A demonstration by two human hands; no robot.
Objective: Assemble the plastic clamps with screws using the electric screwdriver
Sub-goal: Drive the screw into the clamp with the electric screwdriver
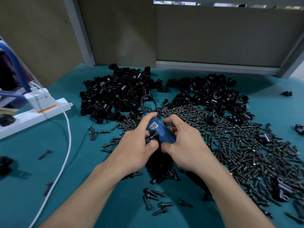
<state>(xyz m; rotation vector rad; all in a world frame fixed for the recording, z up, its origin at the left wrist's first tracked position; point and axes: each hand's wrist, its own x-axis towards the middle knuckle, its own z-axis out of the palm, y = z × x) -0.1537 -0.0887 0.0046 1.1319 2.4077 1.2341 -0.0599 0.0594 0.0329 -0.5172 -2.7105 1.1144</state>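
Left hand (136,142) and right hand (182,145) both grip the driver (160,131) — steadying it, likely (tip hidden) — with clamps (115,94) at 12 o'clock and screws (230,145) at 3, within reach.

Glossy black plastic clamps (115,92), dull metal screws (230,145), matt teal cover (82,178), perhaps felt.

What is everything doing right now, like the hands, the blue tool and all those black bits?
screwdriver, held by both hands.
left hand, gripping the screwdriver, a small black part at its fingers.
right hand, gripping the screwdriver.
screws, loose, scattered on the table.
clamps, loose, in two heaps at the back.
power strip, lying flat, a white plug in it.
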